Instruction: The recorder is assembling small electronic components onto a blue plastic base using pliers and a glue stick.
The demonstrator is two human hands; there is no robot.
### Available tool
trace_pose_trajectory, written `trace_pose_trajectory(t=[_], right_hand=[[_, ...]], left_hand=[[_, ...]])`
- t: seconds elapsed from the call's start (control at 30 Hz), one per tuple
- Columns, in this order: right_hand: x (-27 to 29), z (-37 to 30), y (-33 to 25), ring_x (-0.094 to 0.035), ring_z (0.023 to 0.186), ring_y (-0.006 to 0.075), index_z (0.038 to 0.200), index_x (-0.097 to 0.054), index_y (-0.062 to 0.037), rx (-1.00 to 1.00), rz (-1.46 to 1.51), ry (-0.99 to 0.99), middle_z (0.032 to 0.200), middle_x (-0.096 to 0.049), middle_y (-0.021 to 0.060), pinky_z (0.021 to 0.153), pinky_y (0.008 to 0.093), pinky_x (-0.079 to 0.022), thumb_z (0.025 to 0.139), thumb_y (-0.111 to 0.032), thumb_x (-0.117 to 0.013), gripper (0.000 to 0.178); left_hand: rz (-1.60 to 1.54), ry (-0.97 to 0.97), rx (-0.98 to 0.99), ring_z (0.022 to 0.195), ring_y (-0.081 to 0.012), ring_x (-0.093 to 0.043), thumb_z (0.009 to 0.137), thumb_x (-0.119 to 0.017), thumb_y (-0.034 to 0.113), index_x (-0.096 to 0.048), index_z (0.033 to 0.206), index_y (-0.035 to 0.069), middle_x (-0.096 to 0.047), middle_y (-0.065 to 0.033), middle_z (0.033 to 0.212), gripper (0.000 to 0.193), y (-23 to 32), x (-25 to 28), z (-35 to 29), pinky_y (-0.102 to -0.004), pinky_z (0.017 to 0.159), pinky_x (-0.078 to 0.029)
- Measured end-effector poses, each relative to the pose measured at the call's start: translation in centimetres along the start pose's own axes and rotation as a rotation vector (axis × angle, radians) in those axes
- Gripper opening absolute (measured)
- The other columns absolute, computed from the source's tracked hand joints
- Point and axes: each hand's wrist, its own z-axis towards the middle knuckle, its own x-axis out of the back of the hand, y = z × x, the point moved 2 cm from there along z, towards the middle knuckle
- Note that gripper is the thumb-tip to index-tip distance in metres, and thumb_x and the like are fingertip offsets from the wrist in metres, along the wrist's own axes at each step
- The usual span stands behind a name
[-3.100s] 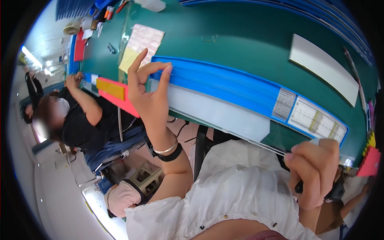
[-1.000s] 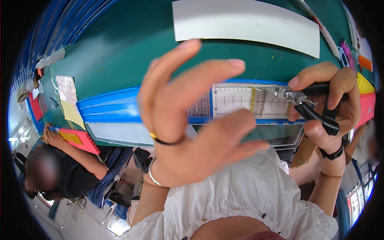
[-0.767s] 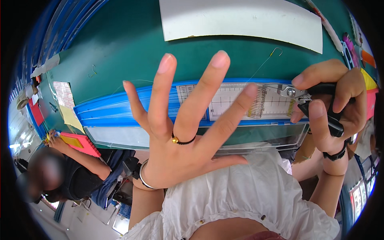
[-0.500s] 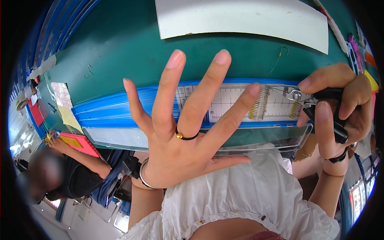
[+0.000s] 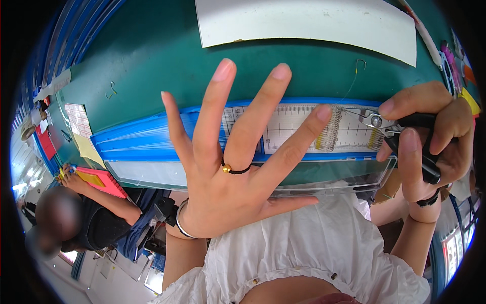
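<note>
Left hand (1 ring) shifted along blue case; right hand grips pliers.

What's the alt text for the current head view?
A right hand holds black-handled pliers, tips by a coil in a blue case; the left hand spreads over the case. Beyond, a white board and a hook lie on a green table.

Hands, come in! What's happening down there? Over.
Left hand spread over blue case, hiding part of it. Right hand holding black-handled pliers, tips near wire coil. Hook lying beyond case.
</note>
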Motion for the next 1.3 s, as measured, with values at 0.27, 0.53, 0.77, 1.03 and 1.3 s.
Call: trace_pose_trajectory(t=[0.27, 0.53, 0.77, 1.03, 1.3], right_hand=[[-0.6, 0.8, 0.1, -0.064, 0.077, 0.0188, 0.094, -0.031, -0.0058, 0.080, 0.057, 0.000, 0.103, -0.062, 0.0289, 0.055, 0.0237, -0.058, 0.094, -0.001, -0.057, 0.026], [-0.2, 0.7, -0.2, -0.064, 0.072, 0.0184, 0.094, -0.030, -0.0050, 0.097, 0.040, -0.005, 0.101, -0.062, 0.0301, 0.050, 0.0229, -0.056, 0.094, -0.002, -0.057, 0.026], [-1.0, 0.7, 0.0, -0.062, 0.064, 0.0167, 0.093, -0.031, -0.0051, 0.084, 0.107, 0.066, 0.100, -0.061, 0.0301, 0.049, 0.0222, -0.054, 0.094, -0.003, -0.057, 0.026], [-1.1, 0.5, 0.3, -0.058, 0.061, 0.0137, 0.092, -0.031, -0.0057, 0.064, 0.128, 0.094, 0.099, -0.061, 0.0285, 0.049, 0.0208, -0.052, 0.092, -0.006, -0.061, 0.030], [-0.8, -0.3, 0.2, -0.058, 0.061, 0.0125, 0.092, -0.031, -0.0056, -0.027, 0.116, 0.105, 0.099, -0.061, 0.0282, 0.048, 0.0200, -0.051, 0.092, -0.008, -0.063, 0.032]], left_hand=[[-0.036, 0.125, -0.077, 0.144, -0.0439, -0.026, 0.055, -0.078, 0.074, -0.070, 0.125, 0.019, -0.046, -0.0123, 0.150, 0.090, -0.4, -0.4, -0.5, -0.0664, 0.116, -0.012], [-0.072, 0.059, -0.047, 0.142, -0.0419, -0.034, 0.054, -0.080, 0.072, -0.069, 0.126, 0.017, -0.053, -0.0087, 0.145, 0.092, 0.0, 0.1, -0.2, -0.0665, 0.116, -0.010], [-0.090, 0.052, -0.033, 0.139, -0.0399, -0.040, 0.053, -0.081, 0.072, -0.067, 0.128, 0.018, -0.055, -0.0071, 0.143, 0.093, -0.2, -0.3, -0.5, -0.0677, 0.116, -0.008], [-0.083, 0.098, -0.057, 0.139, -0.0413, -0.039, 0.051, -0.081, 0.071, -0.071, 0.125, 0.023, -0.054, -0.0081, 0.143, 0.088, -0.3, -0.6, -0.7, -0.0696, 0.114, -0.008], [-0.086, 0.056, -0.035, 0.139, -0.0426, -0.038, 0.048, -0.082, 0.070, -0.071, 0.125, 0.024, -0.054, -0.0064, 0.141, 0.090, -0.2, 0.0, -0.1, -0.0713, 0.113, -0.010]])
